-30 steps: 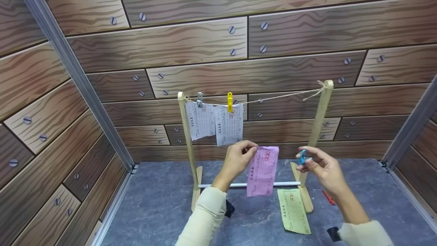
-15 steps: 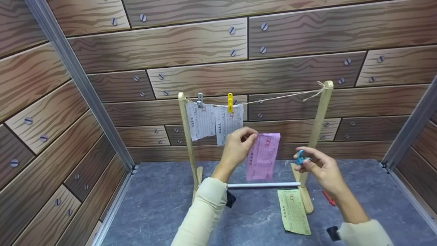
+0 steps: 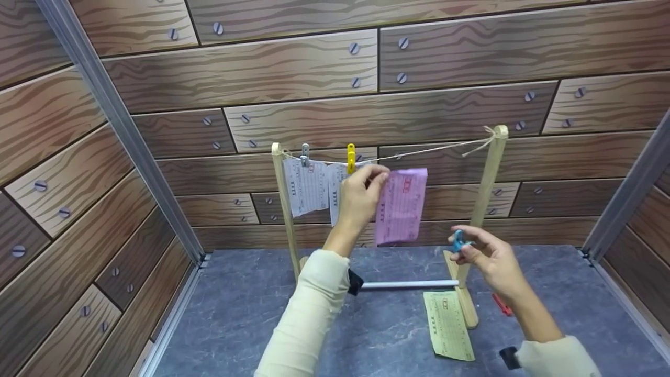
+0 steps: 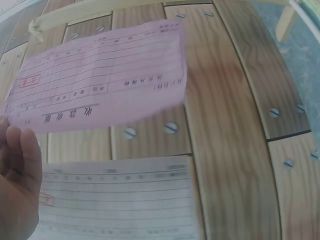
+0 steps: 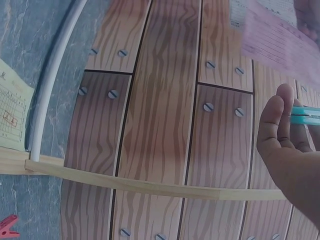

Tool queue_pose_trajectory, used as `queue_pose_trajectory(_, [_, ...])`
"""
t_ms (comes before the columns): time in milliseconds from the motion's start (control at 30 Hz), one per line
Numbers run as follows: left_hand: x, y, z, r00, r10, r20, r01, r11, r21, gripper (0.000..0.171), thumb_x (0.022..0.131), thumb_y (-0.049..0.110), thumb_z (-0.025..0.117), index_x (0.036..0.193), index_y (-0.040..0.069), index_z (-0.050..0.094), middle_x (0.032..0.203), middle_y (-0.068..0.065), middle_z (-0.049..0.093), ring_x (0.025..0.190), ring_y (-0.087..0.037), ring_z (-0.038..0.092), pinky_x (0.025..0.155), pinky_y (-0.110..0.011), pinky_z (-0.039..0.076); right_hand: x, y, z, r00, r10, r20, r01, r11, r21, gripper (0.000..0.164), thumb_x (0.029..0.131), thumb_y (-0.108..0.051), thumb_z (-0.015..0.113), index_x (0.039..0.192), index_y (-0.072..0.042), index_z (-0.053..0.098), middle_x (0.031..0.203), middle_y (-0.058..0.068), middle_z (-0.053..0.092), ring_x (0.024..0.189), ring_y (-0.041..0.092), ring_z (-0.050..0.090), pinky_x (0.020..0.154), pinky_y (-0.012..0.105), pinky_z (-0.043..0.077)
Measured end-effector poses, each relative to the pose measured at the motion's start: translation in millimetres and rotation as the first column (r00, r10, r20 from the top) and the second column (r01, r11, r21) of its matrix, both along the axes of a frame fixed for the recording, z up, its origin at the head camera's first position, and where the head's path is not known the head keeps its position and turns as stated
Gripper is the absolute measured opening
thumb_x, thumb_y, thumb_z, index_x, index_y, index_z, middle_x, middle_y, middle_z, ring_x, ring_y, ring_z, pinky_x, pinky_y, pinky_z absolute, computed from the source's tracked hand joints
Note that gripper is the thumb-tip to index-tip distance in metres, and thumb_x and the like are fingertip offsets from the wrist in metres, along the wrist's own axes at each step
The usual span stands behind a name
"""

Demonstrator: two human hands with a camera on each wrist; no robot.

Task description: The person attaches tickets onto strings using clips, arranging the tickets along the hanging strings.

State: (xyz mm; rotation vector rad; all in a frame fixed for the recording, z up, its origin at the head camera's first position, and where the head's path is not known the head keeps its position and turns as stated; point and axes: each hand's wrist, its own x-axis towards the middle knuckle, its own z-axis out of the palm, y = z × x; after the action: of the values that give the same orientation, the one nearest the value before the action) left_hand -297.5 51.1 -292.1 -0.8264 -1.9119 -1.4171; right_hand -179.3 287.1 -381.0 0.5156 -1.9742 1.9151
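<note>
Beyond the marbled grey tabletop (image 3: 235, 319) stands a plank-patterned far wall (image 3: 293, 78), its screw heads (image 3: 403, 43) probably printed. A left metal post (image 3: 124, 128) and a right metal post (image 3: 628, 193) flank it.

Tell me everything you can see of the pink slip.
The pink slip is a thin, paper-like rectangle with ruled lines, dark printed characters and a small red boxed mark near its top edge. It hangs long side down, its surface slightly wavy. The left hand pinches its upper left corner, as seen from the head; no clip is on it. In that view its top edge appears below the string.
</note>
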Motion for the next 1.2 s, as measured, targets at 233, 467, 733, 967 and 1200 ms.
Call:
queue_pose_trajectory(233, [-2.9,9,18.3,0.977,0.2,0.074,-0.202,0.979,0.018,0.007,0.091,0.014,0.063,0.093,0.011,0.068,0.079,0.004,0.066,0.063,-0.006,0.055,0.06,-0.024,0.044,-0.7,0,-1.9,0.999,-0.023,0.026,0.022,0.999,0.023,0.033,0.092,0.007,0.052,0.125,0.01,0.051,0.103,0.02,0.059,0.079,0.029,0.064,0.071,0.037,0.053])
queue_pose_trajectory(467, [-3.8,15,23.9,0.924,0.307,0.226,-0.291,0.951,-0.1,0.018,0.091,0.016,0.063,0.106,0.011,0.07,0.086,-0.001,0.07,0.062,-0.008,0.06,0.06,-0.025,0.047,0.4,0,-1.0,0.999,-0.027,0.031,0.025,0.998,0.059,0.034,0.093,0.005,0.051,0.126,0.011,0.049,0.105,0.02,0.058,0.08,0.029,0.064,0.071,0.036,0.053])
queue_pose_trajectory(733, [-4.2,15,21.8,0.918,0.307,0.25,-0.292,0.952,-0.095,0.008,0.089,0.014,0.064,0.093,0.01,0.071,0.076,0.001,0.068,0.048,-0.005,0.057,0.051,-0.023,0.046,2.1,0,4.6,0.998,-0.024,0.053,0.02,0.997,0.075,0.034,0.094,0.0,0.052,0.128,0.007,0.05,0.107,0.019,0.058,0.081,0.029,0.064,0.072,0.037,0.053])
queue_pose_trajectory(967, [-3.6,15,19.4,0.891,0.367,0.266,-0.335,0.929,-0.16,0.005,0.088,0.021,0.065,0.091,0.019,0.07,0.073,0.01,0.064,0.066,-0.011,0.058,0.06,-0.031,0.043,2.9,-7,18.0,0.999,-0.035,0.021,0.035,0.999,0.041,0.034,0.094,0.002,0.053,0.127,0.008,0.049,0.107,0.022,0.057,0.079,0.028,0.064,0.07,0.037,0.053])
queue_pose_trajectory(1200, [-1.6,16,19.9,0.902,0.343,0.262,-0.307,0.936,-0.171,0.005,0.091,0.023,0.063,0.093,0.021,0.067,0.068,0.011,0.062,0.051,-0.004,0.054,0.055,-0.028,0.041,-0.8,-17,48.0,0.997,-0.067,-0.026,0.068,0.997,0.043,0.032,0.091,0.004,0.057,0.123,0.006,0.052,0.105,0.021,0.06,0.071,0.027,0.064,0.066,0.035,0.054])
